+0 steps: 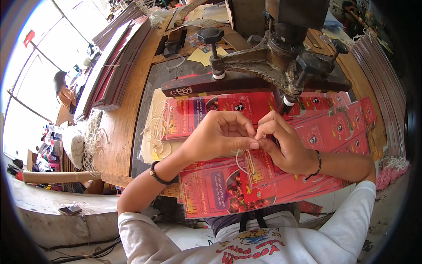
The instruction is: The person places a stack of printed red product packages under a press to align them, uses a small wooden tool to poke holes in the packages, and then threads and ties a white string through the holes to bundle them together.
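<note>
My left hand (220, 134) and my right hand (281, 143) meet fingertip to fingertip, both closed in a pinch. Between them they hold a white cord (238, 162), whose loop hangs below the fingers and runs to the edge of a red printed sheet (259, 169). The pinched ends are mostly covered by my fingers. Beneath lies another glossy red printed sheet (200, 198) with a food picture, overhanging the table's near edge. More red sheets (329, 125) fan out to the right. A corded red stack (180, 119) lies beyond my left hand.
A heavy dark metal press (272, 57) with black knobs stands just beyond my hands. Bundled boards (116, 66) lie at the left on the wooden table (127, 127), near loose white cords (93, 136). More stacked sheets (378, 83) stand right. Another person (66, 92) is far left.
</note>
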The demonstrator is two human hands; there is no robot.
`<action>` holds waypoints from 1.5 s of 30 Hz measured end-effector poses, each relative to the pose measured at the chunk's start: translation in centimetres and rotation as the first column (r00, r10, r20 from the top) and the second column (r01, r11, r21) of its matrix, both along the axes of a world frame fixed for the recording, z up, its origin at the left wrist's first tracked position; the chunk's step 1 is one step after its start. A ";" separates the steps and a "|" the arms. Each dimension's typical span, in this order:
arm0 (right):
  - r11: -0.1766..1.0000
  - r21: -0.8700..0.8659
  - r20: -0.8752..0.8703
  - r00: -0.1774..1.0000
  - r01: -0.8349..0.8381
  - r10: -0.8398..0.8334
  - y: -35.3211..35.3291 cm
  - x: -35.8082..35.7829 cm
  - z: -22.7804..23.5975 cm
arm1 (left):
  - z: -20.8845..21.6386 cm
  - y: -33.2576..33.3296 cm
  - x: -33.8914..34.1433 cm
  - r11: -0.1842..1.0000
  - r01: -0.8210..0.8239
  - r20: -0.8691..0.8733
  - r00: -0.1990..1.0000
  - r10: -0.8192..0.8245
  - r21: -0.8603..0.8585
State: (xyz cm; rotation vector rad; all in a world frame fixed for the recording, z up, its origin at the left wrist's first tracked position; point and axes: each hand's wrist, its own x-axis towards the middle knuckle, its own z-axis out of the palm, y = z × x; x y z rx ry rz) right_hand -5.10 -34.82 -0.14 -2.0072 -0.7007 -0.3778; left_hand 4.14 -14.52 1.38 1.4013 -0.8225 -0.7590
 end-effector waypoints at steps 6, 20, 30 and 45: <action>1.000 0.026 0.028 1.000 -0.002 0.001 -0.1 0.1 -0.3 | 0.9 0.0 0.1 0.994 0.058 -0.192 0.981 -0.040 0.091; 0.987 0.159 -0.084 0.996 -0.023 0.037 -0.3 0.2 -0.3 | 0.3 -0.5 -0.4 0.999 0.040 -0.185 0.982 -0.044 -0.030; 0.996 0.085 0.023 0.999 -0.036 0.034 -0.4 0.3 -0.2 | 0.2 0.0 -0.3 0.997 0.036 -0.048 0.998 -0.033 0.065; 0.983 0.181 -0.219 0.976 0.036 0.005 0.0 0.2 -0.4 | 0.1 -0.4 -0.7 0.996 -0.014 0.135 0.991 0.002 0.088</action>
